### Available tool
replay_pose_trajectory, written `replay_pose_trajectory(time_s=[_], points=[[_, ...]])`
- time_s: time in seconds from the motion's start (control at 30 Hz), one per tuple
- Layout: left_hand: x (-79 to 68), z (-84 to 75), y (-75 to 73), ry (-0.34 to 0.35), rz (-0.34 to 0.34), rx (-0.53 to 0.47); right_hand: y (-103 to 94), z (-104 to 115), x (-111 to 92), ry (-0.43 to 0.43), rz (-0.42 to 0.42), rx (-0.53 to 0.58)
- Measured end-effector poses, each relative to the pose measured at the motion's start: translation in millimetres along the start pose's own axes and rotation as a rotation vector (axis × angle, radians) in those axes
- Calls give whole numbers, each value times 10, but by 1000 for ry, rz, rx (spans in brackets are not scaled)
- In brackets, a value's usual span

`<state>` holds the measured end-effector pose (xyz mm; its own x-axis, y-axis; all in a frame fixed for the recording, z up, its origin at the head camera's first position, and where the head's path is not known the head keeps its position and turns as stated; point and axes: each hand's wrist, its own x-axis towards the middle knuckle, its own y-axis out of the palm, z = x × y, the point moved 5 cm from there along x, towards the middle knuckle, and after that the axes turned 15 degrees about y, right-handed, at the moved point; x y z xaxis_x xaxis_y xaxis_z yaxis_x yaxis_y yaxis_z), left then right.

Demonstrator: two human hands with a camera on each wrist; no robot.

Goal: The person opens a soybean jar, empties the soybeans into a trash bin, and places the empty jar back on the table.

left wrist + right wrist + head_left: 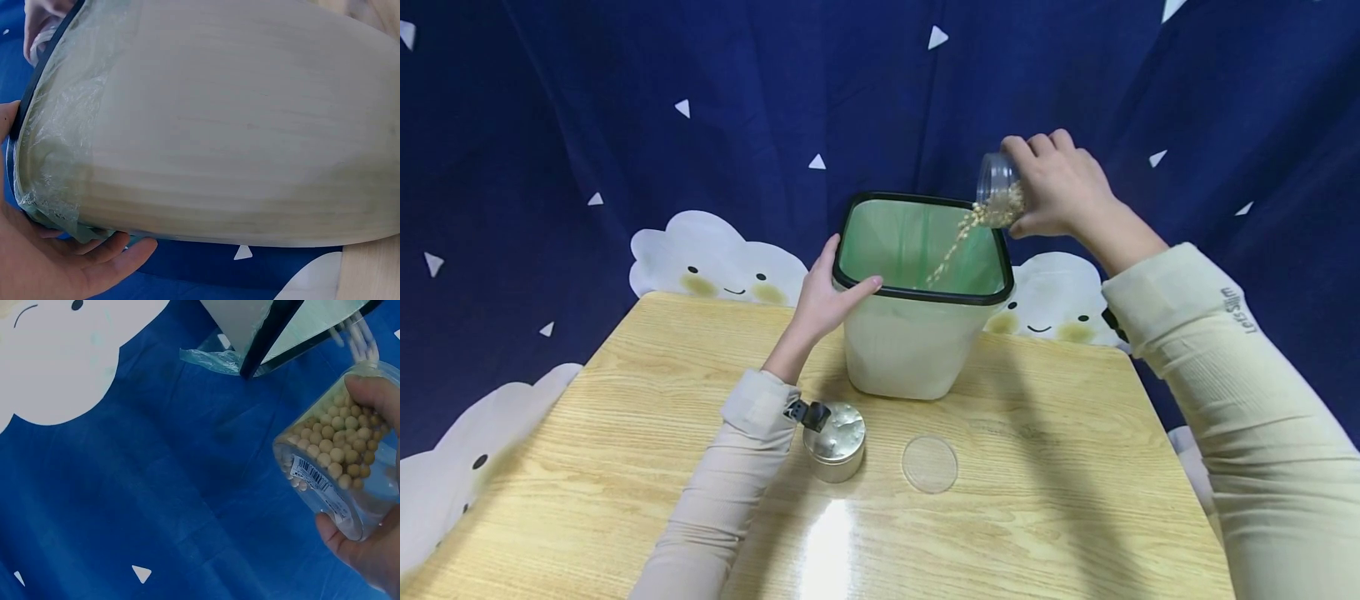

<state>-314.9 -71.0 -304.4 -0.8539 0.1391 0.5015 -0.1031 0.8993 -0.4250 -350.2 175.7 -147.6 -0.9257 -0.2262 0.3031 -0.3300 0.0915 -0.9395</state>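
Note:
A clear plastic jar [996, 177] of soybeans is tipped over the bin in my right hand [1063, 187], mouth down to the left. Round pale beans [340, 440] lie along the jar's lower side, and a stream of beans [958, 237] falls from the mouth into the bin. The pale waste bin [910, 354] stands upright on the table with a black rim ring and a thin green liner [887, 237]. My left hand [823, 300] grips its left side, thumb over the rim and fingers [106, 250] along the outer wall.
On the wooden table [1037, 500], a silver-topped round can [837, 454] sits under my left wrist. To its right lies a clear round lid [929, 464]. Behind the table hangs a dark blue curtain [760, 108] with white triangles and clouds.

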Motion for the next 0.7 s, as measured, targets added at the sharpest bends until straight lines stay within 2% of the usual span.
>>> replay_pose_trajectory(time_s=[0.7], points=[[3, -19, 29, -4, -1, 0, -17, 81, -19, -60, -15, -114]])
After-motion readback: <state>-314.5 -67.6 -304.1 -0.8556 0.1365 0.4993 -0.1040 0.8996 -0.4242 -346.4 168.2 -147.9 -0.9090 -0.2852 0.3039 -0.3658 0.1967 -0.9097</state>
